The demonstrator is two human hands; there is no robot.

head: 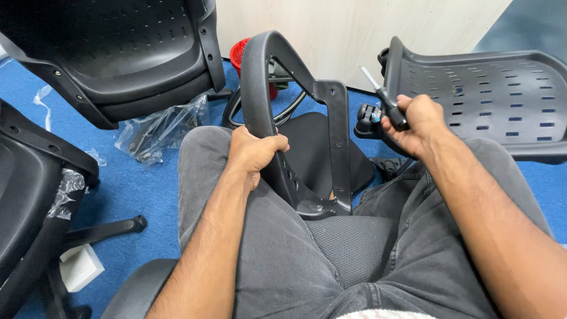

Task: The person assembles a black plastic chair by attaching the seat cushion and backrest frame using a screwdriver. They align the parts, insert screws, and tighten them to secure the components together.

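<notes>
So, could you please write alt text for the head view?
A seated person's left hand grips a black chair armrest upright between the knees, while the right hand holds a screwdriver. Black chair shells lie on the blue carpet.

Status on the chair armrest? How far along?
Done: little that shows. One slotted seat shell lies loose on the blue carpet, another at far left; parts remain in the plastic bag.
In hand: left hand grips the black armrest frame, upright between the knees; right hand holds a screwdriver, tip up, off the frame.
Left: the armrest is not joined to any seat.
</notes>
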